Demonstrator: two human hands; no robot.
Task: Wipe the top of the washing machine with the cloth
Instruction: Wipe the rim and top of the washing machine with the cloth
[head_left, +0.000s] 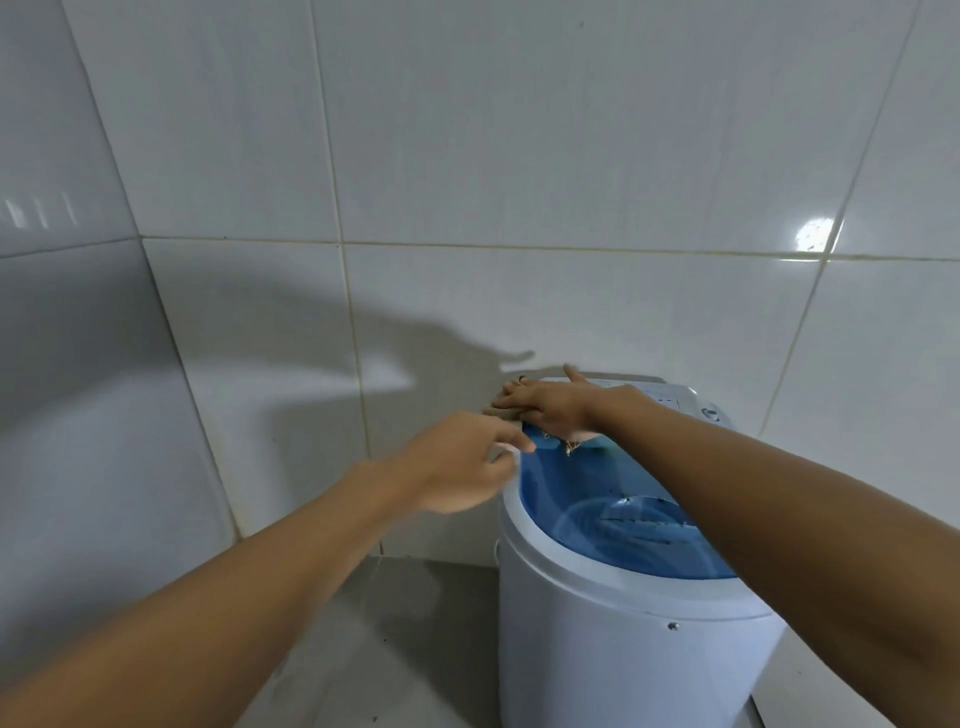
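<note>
Dim, soft light; a glare spot (813, 235) on the wall tiles (467, 156), arm shadows, wide-angle bending.

Both bare forearms reach forward from the lower corners of the view, converging toward the middle. The left hand (465, 462) is blurred, its back facing up, fingers loosely curled with the index finger and thumb pointing right, pinched close together. The right hand (550, 405) lies farther out, palm down, fingers spread flat and pointing left, the wrist straight and thumb raised away.
</note>
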